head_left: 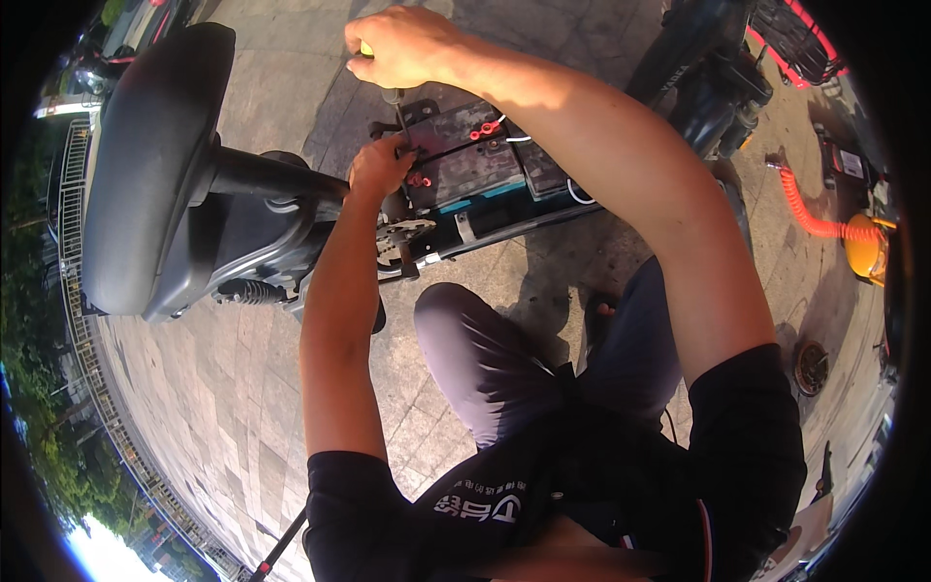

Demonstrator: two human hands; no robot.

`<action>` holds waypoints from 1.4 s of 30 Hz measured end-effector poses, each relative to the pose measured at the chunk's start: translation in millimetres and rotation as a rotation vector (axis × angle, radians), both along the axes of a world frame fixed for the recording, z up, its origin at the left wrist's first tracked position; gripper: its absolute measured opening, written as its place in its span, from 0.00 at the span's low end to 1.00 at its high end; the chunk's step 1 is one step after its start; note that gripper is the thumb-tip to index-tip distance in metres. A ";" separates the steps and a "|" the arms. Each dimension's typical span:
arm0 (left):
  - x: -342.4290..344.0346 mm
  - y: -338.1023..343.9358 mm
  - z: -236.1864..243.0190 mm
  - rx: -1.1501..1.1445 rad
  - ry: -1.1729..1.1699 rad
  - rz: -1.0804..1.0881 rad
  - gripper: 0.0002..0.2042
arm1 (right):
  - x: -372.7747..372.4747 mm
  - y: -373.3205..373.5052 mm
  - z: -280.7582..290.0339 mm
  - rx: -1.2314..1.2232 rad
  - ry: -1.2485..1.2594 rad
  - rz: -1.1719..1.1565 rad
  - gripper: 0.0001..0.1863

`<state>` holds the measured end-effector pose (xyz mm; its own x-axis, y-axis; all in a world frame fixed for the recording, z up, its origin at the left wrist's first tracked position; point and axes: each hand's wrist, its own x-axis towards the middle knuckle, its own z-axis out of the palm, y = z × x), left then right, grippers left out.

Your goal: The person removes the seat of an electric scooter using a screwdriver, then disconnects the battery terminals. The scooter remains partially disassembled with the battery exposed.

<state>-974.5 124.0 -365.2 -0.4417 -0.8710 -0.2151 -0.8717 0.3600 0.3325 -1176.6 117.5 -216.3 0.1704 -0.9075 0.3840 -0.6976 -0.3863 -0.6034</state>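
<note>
My right hand [388, 48] is closed round the yellow handle of a screwdriver [367, 48]; its shaft points down toward the left end of an open battery bay on a scooter. Just below, my left hand [383, 170] has its fingers bent together by the shaft's lower part; what they grip is too small to make out. Beside them are dark batteries [465, 170] with red terminal fittings [483, 130], black and white cables, and a teal strip along the near side. The scooter's black seat [155, 165] stands tilted up to the left.
The scooter's black front body [698, 97] is at upper right. On the right lie an orange coiled hose [805, 213], a yellow tool [863, 252], a dark case [842, 160] and a round dish [811, 367]. A metal railing [78, 233] and trees run along the left.
</note>
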 end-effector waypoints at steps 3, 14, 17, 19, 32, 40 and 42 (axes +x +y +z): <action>1.0 -2.5 -7.0 -0.018 0.086 0.041 0.15 | -14.4 5.9 9.6 0.021 -0.003 -0.017 0.13; 6.0 -32.3 19.7 0.931 1.668 0.793 0.07 | -114.8 75.1 3.7 0.046 -0.582 -0.048 0.08; -0.3 -32.7 25.8 0.864 1.416 0.610 0.11 | -142.8 120.3 -13.4 0.221 -0.589 -0.286 0.12; -3.1 -27.3 30.5 0.620 0.898 0.460 0.15 | -152.5 150.3 -25.2 0.183 -0.700 -0.275 0.10; 0.5 22.3 40.1 0.121 -0.289 -0.252 0.12 | -195.2 241.9 -85.8 0.248 -1.108 -0.592 0.08; 2.8 11.2 47.1 0.245 -0.375 -0.312 0.11 | -192.8 244.4 -93.4 0.250 -1.141 -0.579 0.07; 3.5 11.3 46.7 0.272 -0.407 -0.291 0.11 | -193.8 245.9 -95.0 0.245 -1.154 -0.594 0.07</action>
<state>-971.0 135.3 -318.5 -0.4901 -0.6152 -0.6175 -0.8264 0.5532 0.1048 -1370.4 363.4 -311.3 -0.5872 -0.7964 -0.1449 0.2371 0.0020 -0.9715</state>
